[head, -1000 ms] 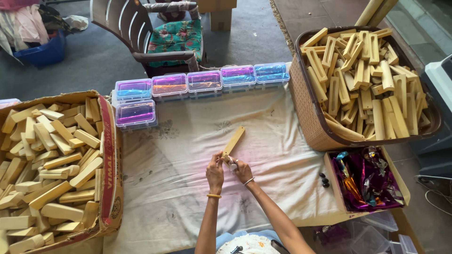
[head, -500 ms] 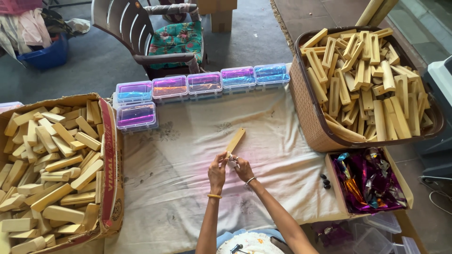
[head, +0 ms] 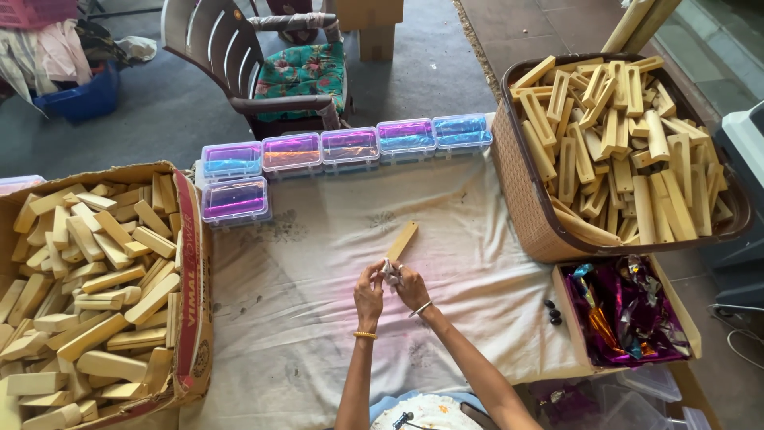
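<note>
wooden stick [head: 401,240] pinched at near end, both hands [head: 390,288]

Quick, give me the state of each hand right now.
Left hand: grip closed on the near end of the wooden stick.
Right hand: grip closed on the same end, pinching something small and pale there; what it is cannot be told.

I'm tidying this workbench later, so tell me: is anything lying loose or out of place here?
Mostly orderly. Three small dark pieces lie loose on the cloth beside the box of shiny wrappers, outside any container. One clear case sits in front of the row of clear cases. Both hands hold one wooden piece.
</note>
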